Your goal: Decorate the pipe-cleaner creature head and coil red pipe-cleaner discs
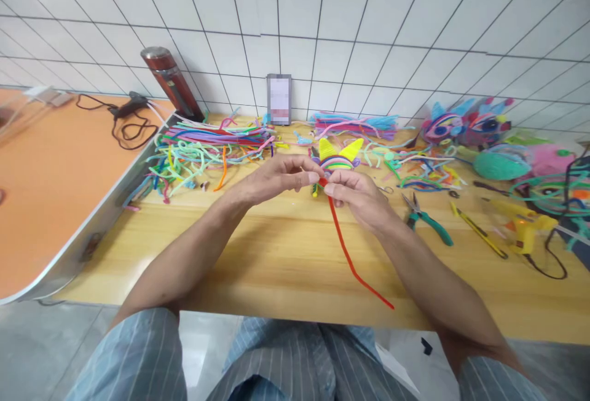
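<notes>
A long red pipe cleaner (343, 244) runs from between my fingers down toward the table's front edge, with a bend near its loose end. My left hand (292, 175) pinches the upper end, thumb against fingertips. Close beside it, my right hand (354, 193) is closed on the same red pipe cleaner just below. The bit between the fingertips is small and partly hidden. Right behind both hands is a pipe-cleaner figure (340, 163) with yellow pointed ears and a striped rainbow band; its lower part is covered by my hands.
Loose and bundled pipe cleaners (216, 137) lie at the back left, another bundle (354, 124) behind the figure. Pliers (428, 220), a yellow craft knife (479, 229) and a yellow glue gun (525, 229) are at right. A thermos (170, 81) and a phone (279, 100) stand by the wall.
</notes>
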Demonstrator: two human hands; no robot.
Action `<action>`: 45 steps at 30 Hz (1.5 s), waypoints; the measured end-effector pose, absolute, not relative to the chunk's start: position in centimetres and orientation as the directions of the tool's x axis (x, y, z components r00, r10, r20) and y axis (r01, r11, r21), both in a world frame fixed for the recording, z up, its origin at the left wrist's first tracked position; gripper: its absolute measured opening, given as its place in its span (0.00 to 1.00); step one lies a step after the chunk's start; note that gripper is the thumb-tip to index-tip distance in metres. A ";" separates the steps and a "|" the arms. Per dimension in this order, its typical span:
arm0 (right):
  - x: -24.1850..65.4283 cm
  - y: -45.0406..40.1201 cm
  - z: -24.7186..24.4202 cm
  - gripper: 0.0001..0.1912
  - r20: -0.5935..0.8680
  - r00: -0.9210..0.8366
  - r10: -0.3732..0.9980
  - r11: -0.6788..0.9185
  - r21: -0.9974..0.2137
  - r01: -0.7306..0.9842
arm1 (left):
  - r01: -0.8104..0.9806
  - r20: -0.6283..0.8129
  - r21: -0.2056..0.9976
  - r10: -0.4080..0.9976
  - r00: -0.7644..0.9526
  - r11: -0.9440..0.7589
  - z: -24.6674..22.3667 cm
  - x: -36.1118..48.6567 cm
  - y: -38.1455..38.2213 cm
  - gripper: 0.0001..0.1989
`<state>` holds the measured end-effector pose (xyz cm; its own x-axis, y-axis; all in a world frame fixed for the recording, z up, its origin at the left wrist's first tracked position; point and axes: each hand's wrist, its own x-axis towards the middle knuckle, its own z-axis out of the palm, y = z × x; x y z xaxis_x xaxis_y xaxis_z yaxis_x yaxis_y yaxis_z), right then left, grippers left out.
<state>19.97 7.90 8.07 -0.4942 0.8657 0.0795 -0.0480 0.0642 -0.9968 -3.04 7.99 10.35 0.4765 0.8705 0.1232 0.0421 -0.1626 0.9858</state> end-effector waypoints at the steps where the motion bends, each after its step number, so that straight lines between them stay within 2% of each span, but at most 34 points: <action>1: 19.9 7.9 8.1 0.15 0.085 -0.500 0.862 0.073 -0.996 -0.044 | 0.048 0.123 0.984 0.858 0.498 -0.169 10.6 -2.9 7.8 0.18; 6: 19.9 7.8 8.1 0.14 0.101 -0.524 0.846 0.092 -0.995 -0.043 | 0.018 0.134 0.986 0.856 0.500 -0.164 10.6 -2.0 7.5 0.18; 12: 19.6 7.9 7.8 0.18 0.084 -0.481 0.873 0.033 -0.993 -0.114 | -0.162 0.153 0.981 0.949 0.275 -0.111 8.8 -0.1 6.3 0.20; 19: 18.2 7.1 6.8 0.23 0.087 -0.424 0.902 -0.001 -0.979 -0.202 | -0.488 0.030 0.872 0.994 0.102 0.023 7.4 3.1 4.2 0.24; 23: 18.2 7.3 6.8 0.24 0.043 -0.432 0.901 -0.054 -0.976 -0.211 | -0.573 -0.057 0.814 0.994 0.088 0.098 7.4 3.9 3.7 0.25; 27: 19.1 7.9 7.8 0.23 -0.031 -0.461 0.887 -0.130 -0.974 -0.184 | -0.503 -0.033 0.855 0.981 0.193 0.128 7.8 2.5 4.8 0.26; 31: 19.4 7.9 8.3 0.22 -0.038 -0.489 0.871 -0.132 -0.978 -0.160 | -0.325 0.049 0.945 0.962 0.267 0.042 8.0 0.6 5.8 0.24; 36: 19.1 7.6 7.9 0.20 -0.038 -0.519 0.854 -0.125 -0.983 -0.132 | -0.189 0.064 0.982 0.939 0.338 0.001 8.0 -0.5 6.1 0.21; 42: 19.0 7.8 7.6 0.21 -0.015 -0.519 0.855 -0.099 -0.986 -0.135 | -0.184 0.033 0.982 0.935 0.353 0.035 8.0 -0.7 6.3 0.22; 45: 18.9 7.8 7.3 0.22 -0.023 -0.518 0.855 -0.104 -0.986 -0.128 | -0.203 0.029 0.978 0.953 0.300 0.034 8.1 -0.4 6.1 0.25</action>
<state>18.91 7.77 7.29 -0.5182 0.8549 -0.0229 -0.1283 -0.1041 -0.9863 -0.43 6.14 8.05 0.3003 0.9534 0.0294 -0.2035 0.0340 0.9785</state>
